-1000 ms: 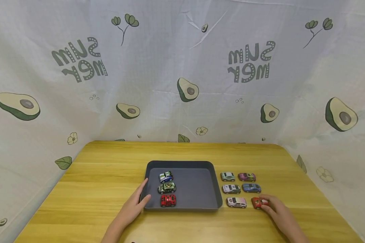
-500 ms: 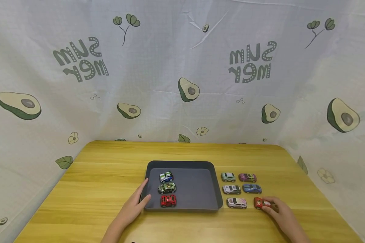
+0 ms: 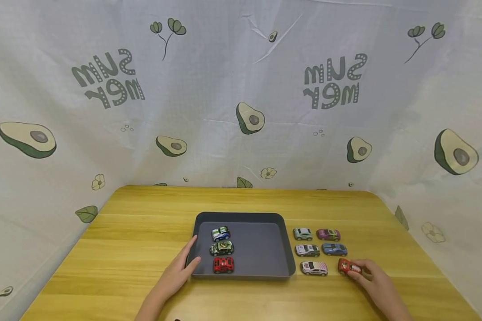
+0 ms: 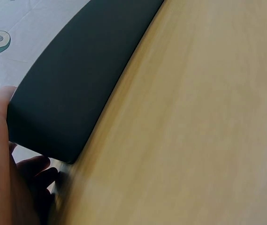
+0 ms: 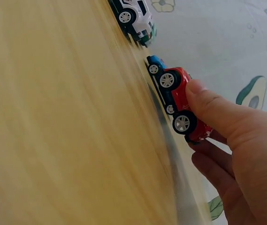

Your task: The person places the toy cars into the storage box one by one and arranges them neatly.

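My right hand (image 3: pixel 375 283) pinches a small red toy car (image 3: pixel 349 266) between thumb and fingers, at the near right of the loose cars. In the right wrist view, the thumb presses the side of this red car (image 5: pixel 179 93), and two of its wheels face the camera. My left hand (image 3: pixel 176 273) holds the near left corner of a dark grey rectangular tray (image 3: pixel 261 277), thumb at the rim and fingers along the left side. Inside the tray, a white-blue-green car (image 3: pixel 221 233), a green patterned car (image 3: pixel 222 248) and a red car (image 3: pixel 223 265) form a column at the left.
Right of the tray, on the wooden table (image 3: pixel 144 205), stand a pale green car (image 3: pixel 303 234), a purple car (image 3: pixel 328 235), a white-and-black car (image 3: pixel 307 250), a blue car (image 3: pixel 334 249) and a white-and-pink car (image 3: pixel 314 268). A printed cloth (image 3: pixel 209 89) hangs behind the table.
My right hand has shifted slightly right with the red car, widening the gap to the white-and-pink car. My left hand keeps its place at the tray's corner.
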